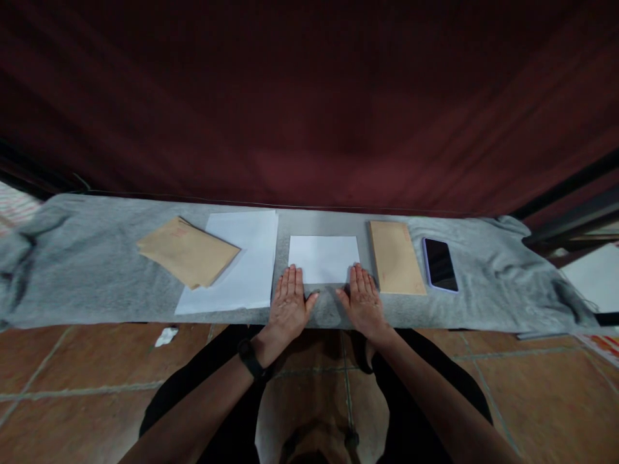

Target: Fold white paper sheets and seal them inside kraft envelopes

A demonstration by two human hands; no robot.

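A white sheet of paper, perhaps folded, lies flat in front of me on the grey cloth. My left hand rests palm down at its near left corner, fingers straight and thumb out to the side. At the near right corner my right hand lies flat in the same way. Neither hand grips anything; the fingertips touch the paper's corners. Right of the paper is a neat stack of brown envelopes. To the left, several brown envelopes lie fanned over larger white sheets.
A phone in a purple case lies right of the envelope stack. Grey cloth covers the narrow bench. A dark red curtain hangs behind it. A crumpled tissue is on the tiled floor.
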